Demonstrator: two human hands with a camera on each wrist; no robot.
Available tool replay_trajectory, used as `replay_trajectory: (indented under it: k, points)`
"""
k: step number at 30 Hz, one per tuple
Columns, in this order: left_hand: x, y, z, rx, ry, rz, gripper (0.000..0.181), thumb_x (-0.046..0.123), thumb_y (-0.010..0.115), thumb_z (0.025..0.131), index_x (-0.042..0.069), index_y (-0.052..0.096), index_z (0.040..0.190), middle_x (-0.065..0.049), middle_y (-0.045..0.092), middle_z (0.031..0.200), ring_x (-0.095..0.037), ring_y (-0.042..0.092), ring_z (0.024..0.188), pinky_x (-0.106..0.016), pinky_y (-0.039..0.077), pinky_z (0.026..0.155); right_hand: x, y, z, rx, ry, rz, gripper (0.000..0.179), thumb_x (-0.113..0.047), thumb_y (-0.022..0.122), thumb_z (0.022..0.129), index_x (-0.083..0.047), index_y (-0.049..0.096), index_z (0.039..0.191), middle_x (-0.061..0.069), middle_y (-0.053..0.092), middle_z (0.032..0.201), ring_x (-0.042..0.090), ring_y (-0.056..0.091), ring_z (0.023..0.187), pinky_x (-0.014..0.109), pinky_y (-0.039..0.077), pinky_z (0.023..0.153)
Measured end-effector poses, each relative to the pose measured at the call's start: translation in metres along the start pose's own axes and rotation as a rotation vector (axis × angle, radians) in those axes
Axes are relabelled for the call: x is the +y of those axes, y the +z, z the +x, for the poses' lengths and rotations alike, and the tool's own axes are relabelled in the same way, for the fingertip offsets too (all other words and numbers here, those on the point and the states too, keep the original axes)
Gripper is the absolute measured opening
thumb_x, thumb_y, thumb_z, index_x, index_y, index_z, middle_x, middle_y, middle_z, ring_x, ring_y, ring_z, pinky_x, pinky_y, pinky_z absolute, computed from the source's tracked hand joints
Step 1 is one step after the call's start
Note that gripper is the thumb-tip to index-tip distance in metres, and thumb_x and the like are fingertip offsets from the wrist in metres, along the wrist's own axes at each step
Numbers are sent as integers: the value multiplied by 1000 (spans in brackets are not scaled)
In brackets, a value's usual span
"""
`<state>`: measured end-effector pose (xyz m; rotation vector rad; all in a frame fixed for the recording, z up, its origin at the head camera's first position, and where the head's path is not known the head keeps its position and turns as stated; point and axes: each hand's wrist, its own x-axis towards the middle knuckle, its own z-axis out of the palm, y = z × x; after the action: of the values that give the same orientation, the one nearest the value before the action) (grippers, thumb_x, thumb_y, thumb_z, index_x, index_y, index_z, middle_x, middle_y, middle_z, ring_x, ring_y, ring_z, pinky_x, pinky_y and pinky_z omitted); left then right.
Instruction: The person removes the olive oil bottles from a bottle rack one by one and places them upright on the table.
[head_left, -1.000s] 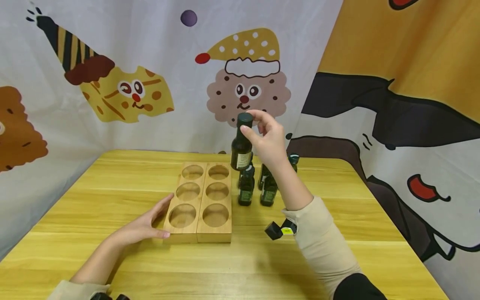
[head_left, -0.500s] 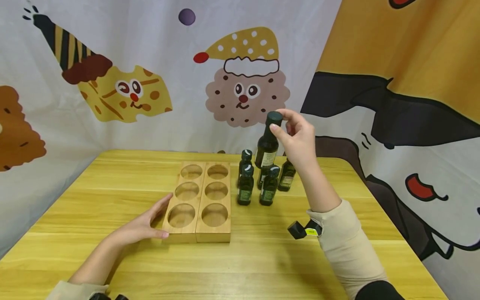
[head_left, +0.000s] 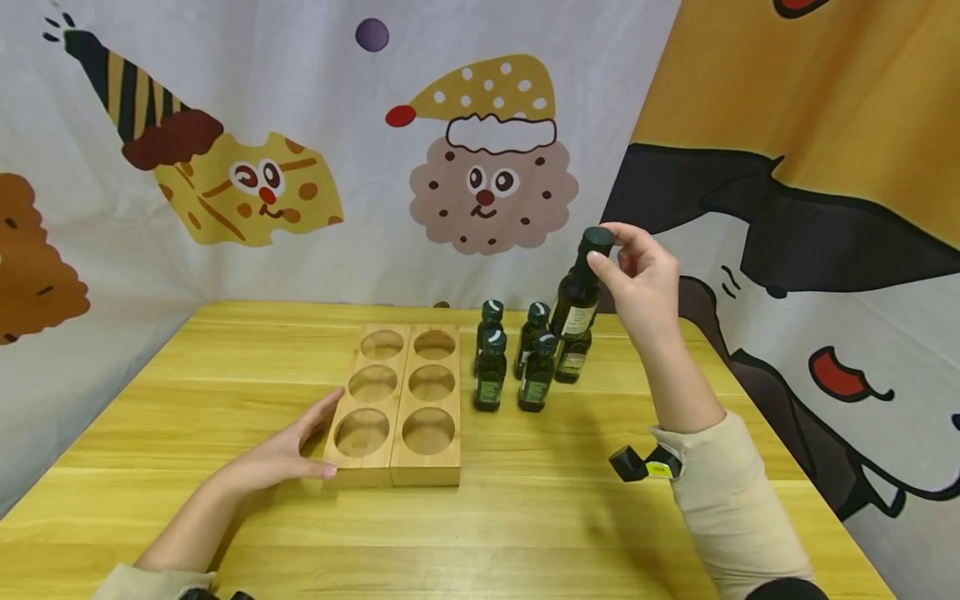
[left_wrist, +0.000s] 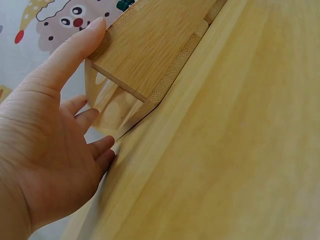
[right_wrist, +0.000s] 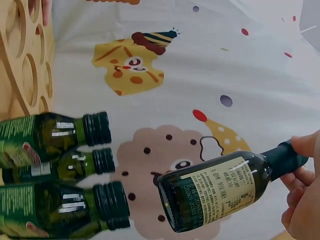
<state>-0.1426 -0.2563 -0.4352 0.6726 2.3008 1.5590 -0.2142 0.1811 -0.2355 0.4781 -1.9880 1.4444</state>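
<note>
My right hand (head_left: 647,287) pinches a dark green glass bottle (head_left: 578,302) by its capped neck, thumb on the near side. In the head view the bottle overlaps the rear right of the standing bottles. Its cream label (right_wrist: 225,188) shows in the right wrist view, where it tilts over the backdrop. Several small green bottles (head_left: 490,385) stand together right of a wooden holder (head_left: 426,475), which has two rows of round holes. My left hand (head_left: 281,454) rests at the holder's near left corner, thumb on the corner and fingers loosely bent along the side (left_wrist: 55,135).
The wooden table (head_left: 247,358) ends against a printed cloth backdrop (head_left: 285,275) behind the bottles. Several bottles stand closely grouped, with the holder just to their left. A black wrist-camera mount (head_left: 628,463) hangs beside the right sleeve, above the table.
My right hand has carried the pinched bottle rightward, from beside the holder's far end across the standing bottles to their right side. The left hand and holder stay put.
</note>
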Motion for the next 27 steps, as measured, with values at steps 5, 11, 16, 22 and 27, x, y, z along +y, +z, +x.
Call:
replay_trajectory:
  k: [5,11,16,22,27]
  points:
    - [1,0,0,7,-4,8,103,13,74,82,15,2,155,-26,-1,156,-50,3,139,-67,5,105,5,-11,-2,20,12,0,24,-2,69,87,2,66,110,3,44,71,15,33,61,24,27,53]
    - [1,0,-1,12,-11,30,102,15,74,82,16,3,155,-25,2,156,-48,6,139,-46,11,111,15,-20,-6,29,23,-12,24,-2,69,87,1,66,111,4,46,72,14,35,61,23,29,51]
    - [0,0,-1,12,-9,28,101,15,74,82,18,4,155,-24,1,157,-47,5,139,-20,15,107,22,-25,-12,21,46,-26,24,-2,69,87,1,66,110,2,49,73,14,39,61,21,34,51]
    - [0,0,0,13,-8,23,102,15,74,82,18,3,155,-26,1,156,-49,5,139,-62,6,107,31,-28,-21,3,73,-23,25,-2,69,87,2,64,112,2,54,78,14,42,64,19,40,55]
    - [-1,0,0,13,-4,19,102,15,74,82,17,3,155,-26,0,156,-50,4,138,-67,5,105,41,-28,-29,-2,85,-45,27,-2,69,87,3,64,112,2,51,76,15,41,66,21,36,54]
